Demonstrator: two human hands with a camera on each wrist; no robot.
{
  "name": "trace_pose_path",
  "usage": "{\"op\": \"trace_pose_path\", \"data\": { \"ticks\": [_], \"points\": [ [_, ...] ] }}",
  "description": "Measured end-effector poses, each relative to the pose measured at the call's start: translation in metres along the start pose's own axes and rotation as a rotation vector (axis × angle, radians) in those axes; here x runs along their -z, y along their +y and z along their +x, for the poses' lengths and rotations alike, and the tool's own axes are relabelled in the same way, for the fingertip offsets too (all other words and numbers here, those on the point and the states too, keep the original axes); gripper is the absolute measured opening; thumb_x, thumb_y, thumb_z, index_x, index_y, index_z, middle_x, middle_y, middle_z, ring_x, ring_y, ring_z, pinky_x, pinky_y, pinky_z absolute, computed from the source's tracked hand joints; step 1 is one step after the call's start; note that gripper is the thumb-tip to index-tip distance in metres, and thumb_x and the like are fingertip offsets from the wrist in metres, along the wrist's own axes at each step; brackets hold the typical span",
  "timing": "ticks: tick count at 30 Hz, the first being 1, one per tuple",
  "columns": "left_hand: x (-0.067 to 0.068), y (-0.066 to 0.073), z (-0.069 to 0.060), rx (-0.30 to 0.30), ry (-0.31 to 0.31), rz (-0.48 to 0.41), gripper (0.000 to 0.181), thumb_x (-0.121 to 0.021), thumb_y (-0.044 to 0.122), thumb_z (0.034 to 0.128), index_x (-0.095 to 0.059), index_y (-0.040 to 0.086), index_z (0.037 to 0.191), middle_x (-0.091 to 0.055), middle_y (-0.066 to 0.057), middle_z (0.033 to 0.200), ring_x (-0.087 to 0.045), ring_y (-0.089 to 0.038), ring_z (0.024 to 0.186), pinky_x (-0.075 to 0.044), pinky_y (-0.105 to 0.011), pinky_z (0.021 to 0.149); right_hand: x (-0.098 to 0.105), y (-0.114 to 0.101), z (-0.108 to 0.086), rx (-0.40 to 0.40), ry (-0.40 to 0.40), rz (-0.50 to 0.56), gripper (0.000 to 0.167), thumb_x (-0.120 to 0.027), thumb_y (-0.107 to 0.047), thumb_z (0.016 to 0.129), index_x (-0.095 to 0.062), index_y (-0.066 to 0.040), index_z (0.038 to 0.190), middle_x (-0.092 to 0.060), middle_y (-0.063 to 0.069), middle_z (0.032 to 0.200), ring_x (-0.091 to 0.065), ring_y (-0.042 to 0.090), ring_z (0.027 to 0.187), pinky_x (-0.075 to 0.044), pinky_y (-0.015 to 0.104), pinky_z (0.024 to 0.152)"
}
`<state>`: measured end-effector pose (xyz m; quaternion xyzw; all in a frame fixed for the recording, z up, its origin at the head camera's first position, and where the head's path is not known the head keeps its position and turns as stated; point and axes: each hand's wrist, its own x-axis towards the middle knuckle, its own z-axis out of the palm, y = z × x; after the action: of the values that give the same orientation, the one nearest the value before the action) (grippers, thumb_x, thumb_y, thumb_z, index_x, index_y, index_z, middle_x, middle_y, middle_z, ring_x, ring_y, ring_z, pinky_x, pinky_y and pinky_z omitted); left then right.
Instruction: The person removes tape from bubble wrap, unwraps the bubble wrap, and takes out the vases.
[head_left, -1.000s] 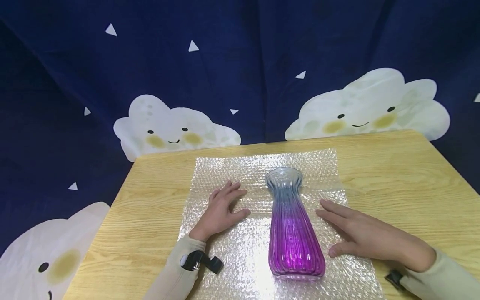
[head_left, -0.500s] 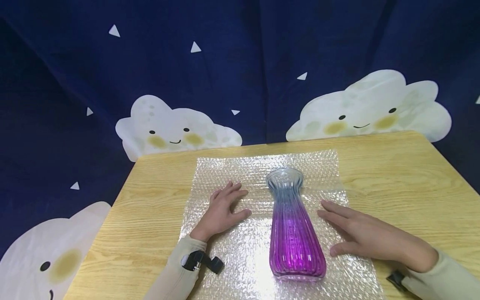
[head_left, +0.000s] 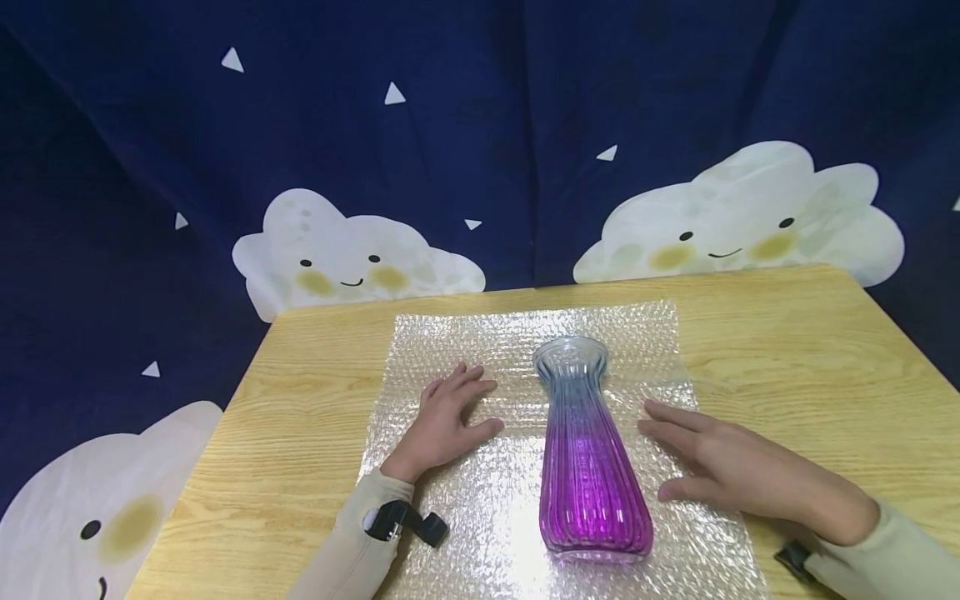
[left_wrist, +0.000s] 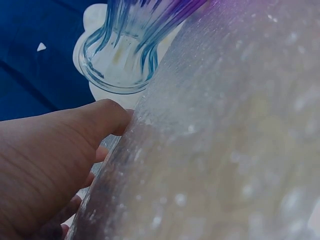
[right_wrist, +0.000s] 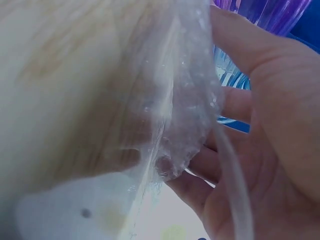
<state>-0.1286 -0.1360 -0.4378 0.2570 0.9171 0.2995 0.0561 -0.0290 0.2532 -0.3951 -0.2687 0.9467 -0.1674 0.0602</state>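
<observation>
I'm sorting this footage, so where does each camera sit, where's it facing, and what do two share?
Head: worn on the head, facing forward and down at the table, bubble wrap, vase and backdrop; left hand, right hand and sleeves show.
Left wrist: worn there, facing over the bubble wrap toward the vase's mouth; part of the left hand shows.
Right wrist: worn there, facing the bubble wrap close up, vase partly hidden behind the right hand, which shows.
Shared: both wrist views catch the vase and bubble wrap.

I can see the bare left hand (head_left: 438, 429), palm down, thumb out. The bare right hand (head_left: 727, 467) has loose fingers, thumb apart. Long beige cloth sleeves (head_left: 341, 546) cover both arms.
</observation>
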Motion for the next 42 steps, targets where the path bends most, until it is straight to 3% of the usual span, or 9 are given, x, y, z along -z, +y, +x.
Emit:
{"op": "trace_pose_path", "data": {
  "ticks": [11, 21, 29, 36, 42],
  "points": [
    [0.0, 0.002, 0.0, -0.019, 0.023, -0.014, 0.063, -0.073, 0.046, 0.0911, -0.058, 0.017, 0.146, -0.041, -0.012, 0.166, -0.025, -0.037, 0.16, -0.012, -0.067, 0.127, 0.001, -0.002, 0.004, 0.022, 0.058, -0.059, 0.068, -0.065, -0.06, 0.095, -0.062, -0.012, 0.143, -0.055, 0.015, 0.154, -0.059, 0.036, 0.136, -0.056, 0.05, 0.104],
    [-0.001, 0.001, -0.001, 0.0, 0.007, 0.001, 0.064, -0.072, 0.048, 0.0919, -0.057, 0.02, 0.147, -0.039, -0.009, 0.167, -0.023, -0.034, 0.161, -0.011, -0.065, 0.129, 0.002, -0.001, 0.007, 0.03, 0.071, -0.076, 0.066, -0.066, -0.06, 0.093, -0.065, -0.013, 0.141, -0.059, 0.013, 0.151, -0.06, 0.036, 0.135, -0.056, 0.052, 0.103],
    [-0.001, 0.002, -0.001, -0.029, 0.032, 0.0, 0.062, -0.073, 0.046, 0.0913, -0.06, 0.017, 0.144, -0.043, -0.013, 0.164, -0.027, -0.038, 0.159, -0.014, -0.067, 0.127, 0.003, -0.004, 0.006, 0.042, 0.127, -0.077, 0.06, -0.071, -0.054, 0.092, -0.067, -0.014, 0.137, -0.065, 0.01, 0.145, -0.064, 0.034, 0.129, -0.057, 0.052, 0.101],
    [-0.002, 0.002, 0.0, -0.03, 0.03, 0.003, 0.062, -0.072, 0.047, 0.0917, -0.059, 0.017, 0.145, -0.042, -0.012, 0.165, -0.027, -0.038, 0.16, -0.014, -0.067, 0.127, 0.005, -0.012, 0.009, 0.043, 0.181, -0.006, 0.05, -0.074, -0.048, 0.093, -0.07, -0.02, 0.134, -0.07, 0.003, 0.137, -0.069, 0.028, 0.123, -0.059, 0.05, 0.098],
    [-0.002, 0.001, 0.0, -0.032, 0.036, 0.016, 0.063, -0.072, 0.048, 0.0914, -0.059, 0.018, 0.145, -0.042, -0.012, 0.165, -0.027, -0.037, 0.159, -0.015, -0.067, 0.127, 0.007, -0.017, 0.012, 0.008, 0.176, 0.102, 0.049, -0.074, -0.047, 0.094, -0.067, -0.023, 0.136, -0.073, -0.003, 0.132, -0.073, 0.019, 0.115, -0.061, 0.044, 0.095]
  ]
}}
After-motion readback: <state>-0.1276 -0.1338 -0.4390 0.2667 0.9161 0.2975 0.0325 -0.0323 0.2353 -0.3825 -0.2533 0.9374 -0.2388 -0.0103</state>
